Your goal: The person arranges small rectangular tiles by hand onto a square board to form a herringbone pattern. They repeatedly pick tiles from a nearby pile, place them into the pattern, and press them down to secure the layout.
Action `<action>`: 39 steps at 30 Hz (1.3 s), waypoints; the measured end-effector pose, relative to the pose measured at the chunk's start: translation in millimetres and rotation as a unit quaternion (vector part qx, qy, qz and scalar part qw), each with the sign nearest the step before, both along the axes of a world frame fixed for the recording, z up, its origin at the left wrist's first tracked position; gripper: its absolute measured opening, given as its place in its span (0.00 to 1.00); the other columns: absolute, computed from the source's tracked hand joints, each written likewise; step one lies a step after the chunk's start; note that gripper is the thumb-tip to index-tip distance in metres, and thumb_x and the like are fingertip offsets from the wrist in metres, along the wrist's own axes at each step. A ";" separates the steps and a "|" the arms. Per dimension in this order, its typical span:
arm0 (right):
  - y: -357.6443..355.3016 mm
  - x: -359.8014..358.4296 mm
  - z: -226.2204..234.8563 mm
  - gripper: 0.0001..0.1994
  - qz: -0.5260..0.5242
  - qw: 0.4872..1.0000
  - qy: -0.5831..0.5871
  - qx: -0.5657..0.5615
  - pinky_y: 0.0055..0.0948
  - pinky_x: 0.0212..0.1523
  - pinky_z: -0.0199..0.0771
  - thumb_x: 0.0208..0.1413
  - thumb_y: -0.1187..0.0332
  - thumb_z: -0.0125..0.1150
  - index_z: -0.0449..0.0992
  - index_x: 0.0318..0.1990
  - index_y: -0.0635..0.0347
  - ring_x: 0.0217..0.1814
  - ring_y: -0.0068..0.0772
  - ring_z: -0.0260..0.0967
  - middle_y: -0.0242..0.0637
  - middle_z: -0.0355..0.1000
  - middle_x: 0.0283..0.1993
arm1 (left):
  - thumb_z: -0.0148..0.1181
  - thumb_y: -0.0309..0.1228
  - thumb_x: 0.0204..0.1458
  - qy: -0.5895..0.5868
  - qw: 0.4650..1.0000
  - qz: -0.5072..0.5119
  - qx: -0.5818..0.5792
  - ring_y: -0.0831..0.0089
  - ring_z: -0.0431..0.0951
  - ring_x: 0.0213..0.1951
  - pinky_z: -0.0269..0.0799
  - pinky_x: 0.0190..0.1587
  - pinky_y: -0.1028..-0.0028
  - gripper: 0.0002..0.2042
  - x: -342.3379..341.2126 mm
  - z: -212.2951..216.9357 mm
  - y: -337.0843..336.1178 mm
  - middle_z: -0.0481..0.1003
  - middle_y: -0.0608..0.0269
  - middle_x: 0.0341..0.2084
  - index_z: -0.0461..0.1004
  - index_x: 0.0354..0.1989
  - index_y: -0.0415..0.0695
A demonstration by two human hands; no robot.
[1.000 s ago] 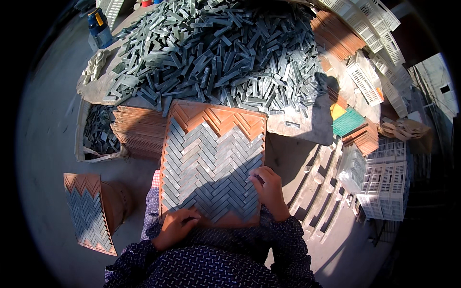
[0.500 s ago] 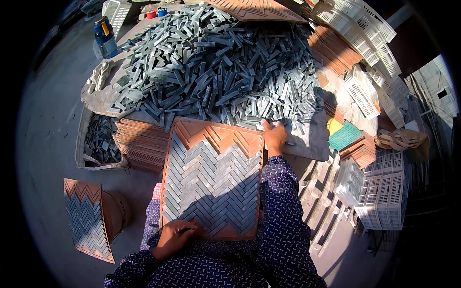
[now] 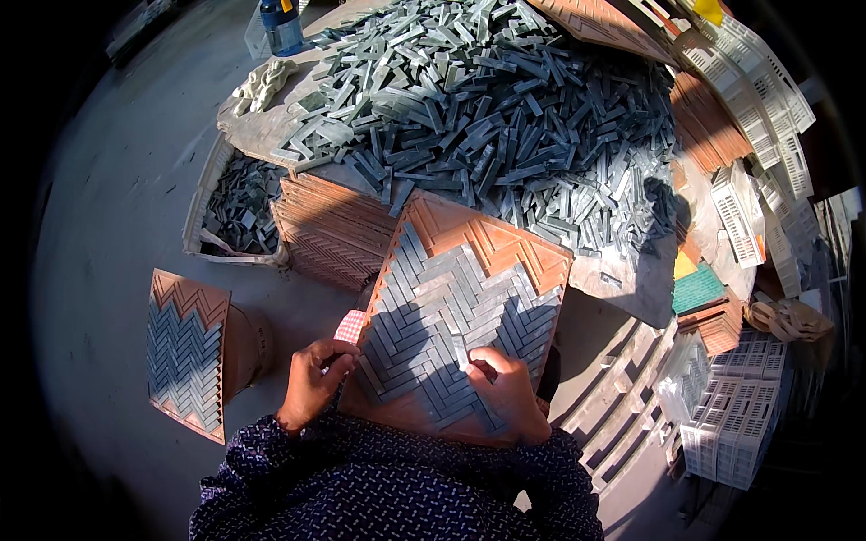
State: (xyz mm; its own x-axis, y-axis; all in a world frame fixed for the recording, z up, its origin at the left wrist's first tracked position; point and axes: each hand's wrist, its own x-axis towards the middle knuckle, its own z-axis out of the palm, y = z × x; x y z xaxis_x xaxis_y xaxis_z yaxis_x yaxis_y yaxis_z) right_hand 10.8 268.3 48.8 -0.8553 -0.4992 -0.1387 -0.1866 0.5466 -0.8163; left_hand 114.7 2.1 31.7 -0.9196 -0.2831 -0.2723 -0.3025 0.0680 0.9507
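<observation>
A terracotta-coloured template board (image 3: 370, 401) lies tilted in front of me, its zigzag slots mostly filled with grey stone strips (image 3: 424, 343). Bare slots show along its far end. Over the lower middle of the board, my right hand (image 3: 507, 389) pinches a small grey stone tile (image 3: 460, 352) between thumb and forefinger. Beside the board's left edge, my left hand (image 3: 316, 383) is closed, thumb against curled fingers; whatever it may hold is hidden. A red-and-white checked cloth (image 3: 350, 326) shows just above that hand.
A large heap of grey stone strips (image 3: 487, 117) covers the table ahead. Stacked brown boards (image 3: 329, 225) and a bin of pieces (image 3: 194, 216) stand left. Another filled board (image 3: 185, 347) rests on a round drum. White crates (image 3: 735, 433) and a slatted pallet (image 3: 622, 388) are right.
My right hand has come back from the heap's edge to the board, now with a stone tile. My left hand has moved up along the board's left edge. The view has shifted and turned.
</observation>
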 end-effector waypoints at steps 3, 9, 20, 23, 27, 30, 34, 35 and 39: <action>-9.0 40.8 -9.5 0.10 0.087 0.995 0.049 0.004 0.35 0.34 0.73 0.51 0.69 0.58 0.72 0.40 0.61 0.35 0.43 0.73 0.44 0.72 0.36 | 0.55 0.19 0.51 0.024 1.000 0.012 -0.012 0.78 0.75 0.29 0.72 0.35 0.78 0.06 1.7 2.5 -4.2 0.77 0.60 0.27 0.76 0.36 0.34; -24.9 45.6 -14.0 0.06 0.209 0.968 0.133 0.031 0.37 0.33 0.71 0.52 0.73 0.53 0.69 0.37 0.60 0.37 0.47 0.70 0.43 0.68 0.36 | 0.58 0.21 0.50 -0.004 1.000 -0.012 -0.008 0.75 0.76 0.33 0.72 0.38 0.76 0.06 15.8 -4.6 2.3 0.77 0.59 0.30 0.77 0.36 0.37; -52.6 52.6 -27.9 0.05 0.189 0.973 0.122 0.045 0.36 0.33 0.71 0.50 0.72 0.57 0.70 0.33 0.60 0.38 0.44 0.68 0.41 0.67 0.33 | 0.59 0.20 0.48 0.030 0.988 -0.115 -0.099 0.66 0.78 0.35 0.73 0.39 0.73 0.07 31.3 1.7 15.3 0.77 0.56 0.32 0.76 0.36 0.36; -52.2 55.8 -27.4 0.05 0.155 0.979 0.121 0.056 0.35 0.34 0.72 0.49 0.71 0.57 0.71 0.34 0.60 0.39 0.43 0.69 0.41 0.68 0.34 | 0.60 0.19 0.44 0.120 0.961 -0.177 -0.175 0.59 0.77 0.35 0.74 0.36 0.70 0.07 37.6 -8.3 22.6 0.75 0.55 0.30 0.75 0.33 0.37; -45.3 52.5 -31.4 0.07 0.166 0.980 0.095 0.052 0.33 0.36 0.72 0.47 0.71 0.60 0.73 0.34 0.59 0.41 0.42 0.70 0.41 0.70 0.35 | 0.56 0.23 0.45 0.173 0.907 -0.282 -0.259 0.60 0.75 0.37 0.73 0.38 0.69 0.10 38.0 -11.6 22.6 0.73 0.56 0.32 0.74 0.37 0.38; -33.8 48.2 -35.4 0.07 0.126 0.986 0.111 0.004 0.33 0.35 0.73 0.46 0.71 0.61 0.74 0.34 0.60 0.38 0.42 0.71 0.41 0.71 0.35 | 0.52 0.24 0.46 0.166 0.886 -0.327 -0.285 0.60 0.74 0.41 0.72 0.42 0.68 0.14 38.1 -10.3 21.8 0.72 0.56 0.35 0.72 0.43 0.38; -15.8 38.1 -28.8 0.06 0.058 0.984 0.167 -0.010 0.33 0.34 0.73 0.47 0.73 0.61 0.75 0.33 0.62 0.35 0.44 0.72 0.42 0.72 0.34 | 0.52 0.24 0.45 0.159 0.875 -0.335 -0.313 0.60 0.73 0.42 0.72 0.44 0.67 0.18 41.4 -15.1 23.4 0.71 0.56 0.36 0.70 0.47 0.38; -8.8 33.0 -23.4 0.05 0.042 0.984 0.175 -0.004 0.33 0.34 0.73 0.47 0.74 0.61 0.75 0.32 0.62 0.34 0.45 0.72 0.43 0.72 0.34 | 0.52 0.24 0.45 0.162 0.869 -0.338 -0.324 0.60 0.73 0.42 0.72 0.44 0.67 0.18 42.6 -15.2 24.7 0.71 0.56 0.36 0.70 0.48 0.38; 21.6 19.5 -7.8 0.04 -0.111 0.983 0.143 0.002 0.31 0.34 0.72 0.48 0.76 0.61 0.75 0.32 0.65 0.32 0.41 0.72 0.42 0.73 0.31 | 0.53 0.23 0.45 0.173 0.858 -0.341 -0.343 0.59 0.74 0.40 0.72 0.41 0.66 0.19 41.1 -14.5 27.6 0.71 0.55 0.36 0.71 0.49 0.39</action>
